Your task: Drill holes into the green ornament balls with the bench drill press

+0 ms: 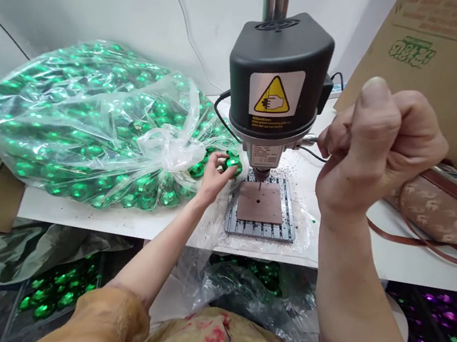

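White bench (393, 265): clear bag (54, 128) of green balls (71, 181), left; slotted drill-press base (260, 229), dark specks (298, 177) around; patterned purse (438, 208), right.

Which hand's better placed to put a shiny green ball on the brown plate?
Left, I'd judge: the left hand pinches a shiny green faceted ball beside the brown square plate. The right hand seems closed on the silver metal lever of the black drill.

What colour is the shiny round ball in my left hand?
The shiny round ball is green, seen best in the head view.
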`<state>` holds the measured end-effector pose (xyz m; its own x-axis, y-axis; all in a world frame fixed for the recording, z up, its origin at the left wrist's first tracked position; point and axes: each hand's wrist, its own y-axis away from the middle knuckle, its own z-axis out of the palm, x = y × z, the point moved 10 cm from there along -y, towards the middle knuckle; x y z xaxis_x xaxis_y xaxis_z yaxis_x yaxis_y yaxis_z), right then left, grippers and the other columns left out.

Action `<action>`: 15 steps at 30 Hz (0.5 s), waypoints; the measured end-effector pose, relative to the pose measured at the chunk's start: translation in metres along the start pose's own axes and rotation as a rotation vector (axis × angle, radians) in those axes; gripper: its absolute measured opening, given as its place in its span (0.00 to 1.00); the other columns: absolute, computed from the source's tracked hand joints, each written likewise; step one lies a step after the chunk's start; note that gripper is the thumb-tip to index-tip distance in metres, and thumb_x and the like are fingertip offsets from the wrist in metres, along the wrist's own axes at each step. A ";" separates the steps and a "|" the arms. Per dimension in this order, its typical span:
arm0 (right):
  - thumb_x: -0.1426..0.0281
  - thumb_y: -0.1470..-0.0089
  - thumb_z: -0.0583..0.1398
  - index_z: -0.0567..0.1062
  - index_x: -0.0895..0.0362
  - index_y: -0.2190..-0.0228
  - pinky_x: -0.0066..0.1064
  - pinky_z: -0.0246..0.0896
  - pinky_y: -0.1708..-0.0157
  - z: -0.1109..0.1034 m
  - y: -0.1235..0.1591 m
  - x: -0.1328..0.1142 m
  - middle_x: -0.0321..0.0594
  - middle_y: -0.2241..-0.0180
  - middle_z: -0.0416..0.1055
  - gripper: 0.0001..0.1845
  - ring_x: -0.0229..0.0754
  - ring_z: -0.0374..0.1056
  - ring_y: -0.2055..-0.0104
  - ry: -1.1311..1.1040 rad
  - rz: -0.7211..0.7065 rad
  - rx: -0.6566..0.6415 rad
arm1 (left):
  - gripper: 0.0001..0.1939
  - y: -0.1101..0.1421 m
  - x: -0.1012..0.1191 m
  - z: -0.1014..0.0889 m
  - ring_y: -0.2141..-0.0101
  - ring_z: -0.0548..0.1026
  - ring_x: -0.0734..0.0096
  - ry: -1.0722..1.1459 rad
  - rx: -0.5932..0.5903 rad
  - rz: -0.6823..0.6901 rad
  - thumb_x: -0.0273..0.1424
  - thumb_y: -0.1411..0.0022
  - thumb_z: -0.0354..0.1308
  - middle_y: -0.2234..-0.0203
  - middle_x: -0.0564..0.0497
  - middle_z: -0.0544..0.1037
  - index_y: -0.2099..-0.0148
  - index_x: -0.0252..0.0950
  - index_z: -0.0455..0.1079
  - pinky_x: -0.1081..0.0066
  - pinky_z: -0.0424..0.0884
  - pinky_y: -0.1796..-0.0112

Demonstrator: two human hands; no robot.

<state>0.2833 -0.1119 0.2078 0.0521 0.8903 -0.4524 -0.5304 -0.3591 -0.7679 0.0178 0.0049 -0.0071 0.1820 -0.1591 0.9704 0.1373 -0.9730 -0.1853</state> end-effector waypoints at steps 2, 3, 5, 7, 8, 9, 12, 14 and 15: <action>0.68 0.38 0.59 0.52 0.56 0.82 0.26 0.46 0.77 0.001 0.001 0.000 0.26 0.83 0.49 0.26 0.22 0.52 0.82 0.008 0.015 -0.007 | 0.24 0.026 -0.003 0.010 0.66 0.78 0.69 0.184 -0.040 -0.070 0.44 0.44 0.71 0.66 0.53 0.79 0.52 0.41 0.66 0.69 0.75 0.63; 0.66 0.38 0.59 0.51 0.57 0.82 0.24 0.46 0.76 0.001 0.001 0.000 0.26 0.83 0.48 0.27 0.21 0.52 0.81 0.015 0.024 -0.009 | 0.26 0.037 -0.004 0.014 0.66 0.78 0.70 0.224 -0.056 -0.090 0.46 0.45 0.72 0.66 0.53 0.79 0.52 0.40 0.66 0.69 0.74 0.62; 0.64 0.39 0.59 0.51 0.58 0.82 0.22 0.47 0.75 0.001 0.002 0.000 0.26 0.83 0.48 0.28 0.19 0.53 0.80 0.027 0.037 -0.010 | 0.28 0.055 -0.005 0.023 0.65 0.79 0.70 0.243 -0.094 -0.099 0.48 0.47 0.74 0.66 0.53 0.81 0.53 0.40 0.66 0.69 0.74 0.60; 0.64 0.39 0.59 0.51 0.58 0.82 0.22 0.46 0.75 0.001 0.002 -0.001 0.26 0.83 0.48 0.28 0.19 0.53 0.80 0.028 0.031 -0.006 | 0.29 0.064 -0.008 0.029 0.63 0.80 0.70 0.229 -0.129 -0.086 0.48 0.48 0.75 0.65 0.52 0.81 0.53 0.40 0.67 0.69 0.74 0.58; 0.65 0.39 0.59 0.51 0.57 0.82 0.23 0.46 0.75 0.001 0.002 -0.001 0.26 0.83 0.48 0.27 0.19 0.53 0.81 0.026 0.027 -0.003 | 0.30 0.066 -0.010 0.031 0.62 0.80 0.69 0.214 -0.139 -0.076 0.48 0.49 0.76 0.64 0.51 0.81 0.54 0.39 0.67 0.68 0.74 0.58; 0.66 0.39 0.59 0.51 0.57 0.82 0.23 0.46 0.75 0.001 0.002 -0.001 0.26 0.83 0.48 0.26 0.20 0.53 0.81 0.025 0.023 0.000 | 0.30 0.067 -0.011 0.032 0.61 0.80 0.68 0.196 -0.145 -0.064 0.48 0.49 0.76 0.64 0.51 0.82 0.54 0.39 0.67 0.67 0.74 0.57; 0.69 0.39 0.59 0.52 0.55 0.81 0.25 0.46 0.76 0.000 0.002 -0.002 0.26 0.84 0.49 0.25 0.22 0.52 0.82 0.007 0.009 0.014 | 0.29 0.065 -0.015 0.034 0.57 0.81 0.64 0.144 -0.150 -0.016 0.47 0.49 0.77 0.61 0.48 0.82 0.53 0.39 0.68 0.64 0.75 0.53; 0.70 0.39 0.60 0.52 0.55 0.80 0.27 0.45 0.77 0.000 0.001 -0.002 0.25 0.84 0.49 0.25 0.24 0.51 0.82 -0.008 -0.002 0.016 | 0.29 0.063 -0.014 0.036 0.54 0.81 0.62 0.117 -0.144 0.028 0.47 0.48 0.76 0.57 0.47 0.82 0.53 0.39 0.69 0.62 0.75 0.50; 0.70 0.39 0.59 0.52 0.55 0.80 0.27 0.45 0.77 0.001 0.002 -0.002 0.25 0.84 0.49 0.24 0.24 0.51 0.82 -0.011 -0.004 0.013 | 0.29 0.062 -0.013 0.037 0.52 0.80 0.61 0.105 -0.145 0.053 0.47 0.48 0.76 0.55 0.46 0.82 0.52 0.39 0.70 0.61 0.75 0.49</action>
<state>0.2816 -0.1143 0.2081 0.0450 0.8947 -0.4443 -0.5414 -0.3519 -0.7636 0.0598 -0.0473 -0.0365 0.0818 -0.2199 0.9721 -0.0131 -0.9755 -0.2195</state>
